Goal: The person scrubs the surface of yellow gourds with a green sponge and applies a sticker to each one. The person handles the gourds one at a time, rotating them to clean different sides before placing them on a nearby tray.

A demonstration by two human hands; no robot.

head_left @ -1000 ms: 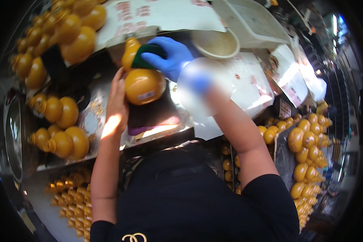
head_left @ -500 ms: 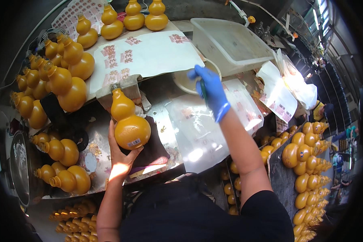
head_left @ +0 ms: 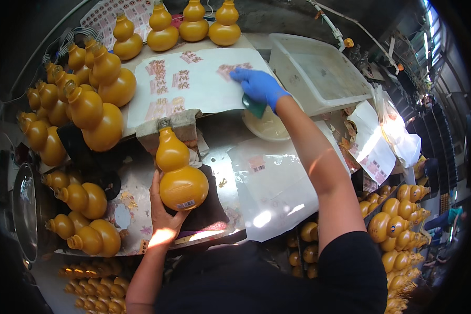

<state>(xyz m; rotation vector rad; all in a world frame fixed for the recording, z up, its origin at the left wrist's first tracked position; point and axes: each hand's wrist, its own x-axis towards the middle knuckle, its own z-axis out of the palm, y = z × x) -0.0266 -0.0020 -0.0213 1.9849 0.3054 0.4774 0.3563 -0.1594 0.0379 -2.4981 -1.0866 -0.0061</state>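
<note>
My bare left hand [head_left: 166, 222] grips the lower bulb of a yellow-brown gourd-shaped bottle [head_left: 183, 184], which carries a small barcode label near its base. The bottle leans with its neck against a folded cloth [head_left: 147, 135] on the ledge. My right hand [head_left: 260, 87], in a blue glove, keeps a flat green piece, like a scraper [head_left: 254, 106], under its palm. Its fingertips reach the red printed decals [head_left: 228, 70] at the right of a white sheet [head_left: 206, 94]; whether they pinch one I cannot tell.
Several more gourd bottles [head_left: 102, 128] stand at the left and back. A round bowl [head_left: 267, 128] sits below my right wrist, and a clear plastic tub [head_left: 324, 68] stands behind. Plastic sheeting [head_left: 272, 188] covers the right of the bench. Racks of bottles [head_left: 395, 227] stand at the right.
My right hand has moved from over the bowl to the decals on the white sheet, carrying the green piece. My left hand still holds the bottle. The whole view has shifted slightly.
</note>
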